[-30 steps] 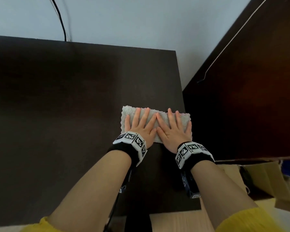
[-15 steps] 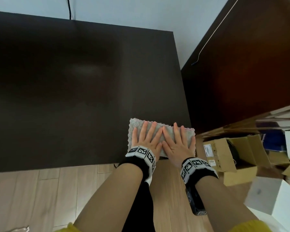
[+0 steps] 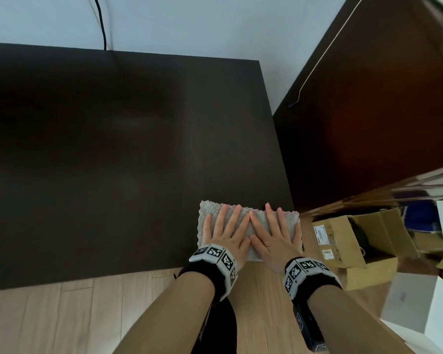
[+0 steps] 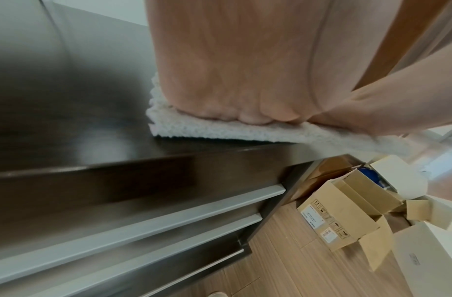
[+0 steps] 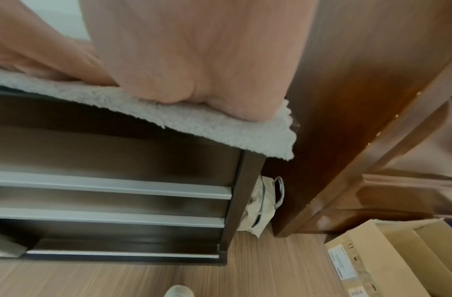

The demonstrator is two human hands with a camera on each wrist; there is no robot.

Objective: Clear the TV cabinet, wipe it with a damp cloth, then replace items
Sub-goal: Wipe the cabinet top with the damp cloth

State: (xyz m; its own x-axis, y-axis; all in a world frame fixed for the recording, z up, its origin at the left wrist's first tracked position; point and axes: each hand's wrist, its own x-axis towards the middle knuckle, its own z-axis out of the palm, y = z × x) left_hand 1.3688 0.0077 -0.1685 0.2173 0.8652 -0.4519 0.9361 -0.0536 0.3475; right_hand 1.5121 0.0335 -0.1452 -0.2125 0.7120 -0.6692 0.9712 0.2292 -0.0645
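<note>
Two hands: both mine, flat and side by side on the cloth, fingers straight, forefingers nearly touching; nothing gripped.
Left hand (image 3: 226, 232): palm down on the left half of the cloth, heel close to the front edge of the cabinet top.
Right hand (image 3: 274, 236): palm down on the right half, pressing just beside the cabinet's right front corner.
Cloth: pale grey fluffy folded rectangular cloth (image 3: 207, 213), lying at the near right corner of the top; its front and right edges overhang the corner slightly, seen in the right wrist view (image 5: 258, 132).
Cabinet: dark brown wooden flat-topped TV cabinet (image 3: 100, 149); the top in view carries only the cloth and my hands. Silver-edged drawer fronts (image 4: 143, 217) sit below.
Surroundings: open brown cardboard box (image 3: 356, 241) on the light wood plank floor (image 3: 49, 315) to the right; tall reddish-brown wooden cupboard (image 3: 368, 111) beside the cabinet; black cable (image 3: 101, 21) on the wall behind.
Step in hand: wiping stage, I judge; clearing looks done.
Progress: this stroke ends at the front edge; whether the left part is wiped I cannot tell.
Next move: shift the cloth leftwards and push back towards the wall, pressure even, keeping it from sliding off the corner.
</note>
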